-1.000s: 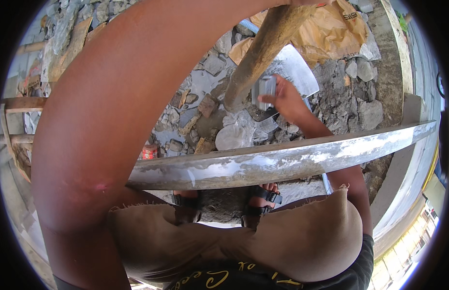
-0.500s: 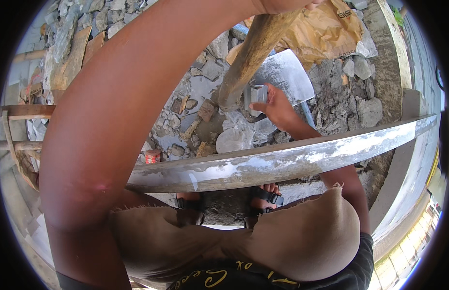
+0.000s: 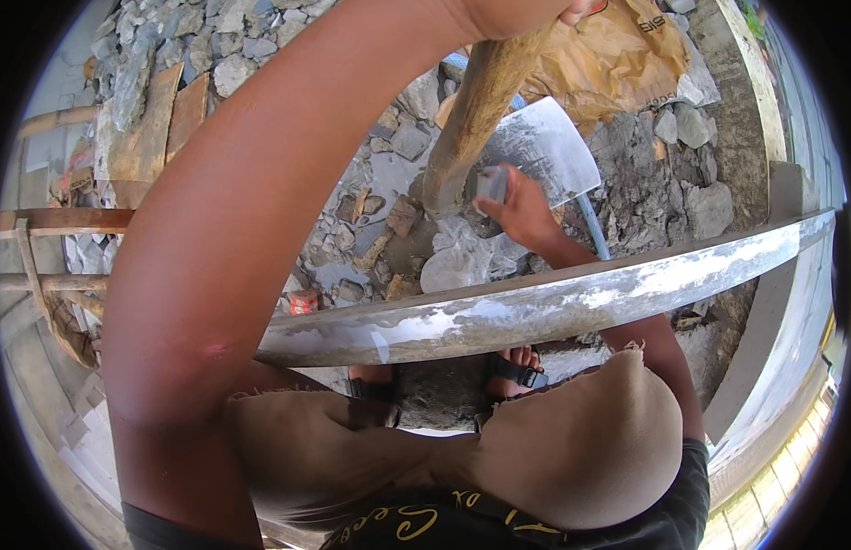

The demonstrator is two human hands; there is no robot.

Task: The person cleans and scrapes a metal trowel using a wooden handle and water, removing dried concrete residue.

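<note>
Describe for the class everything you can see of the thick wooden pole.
The wooden pole looks thick, rounded and worn, yellowish-brown with darker stains and a greyer lower end. It slants from upper right to lower left in the picture, over the rubble. The left hand grips its upper part, hiding the top. The right hand holds a grey block beside its lower end; whether they touch is unclear.

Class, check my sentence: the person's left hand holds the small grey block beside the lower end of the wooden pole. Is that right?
Wrong hand: the head view shows the right hand holding the small grey block beside the lower end of the wooden pole; the left hand is higher up the pole.
</note>
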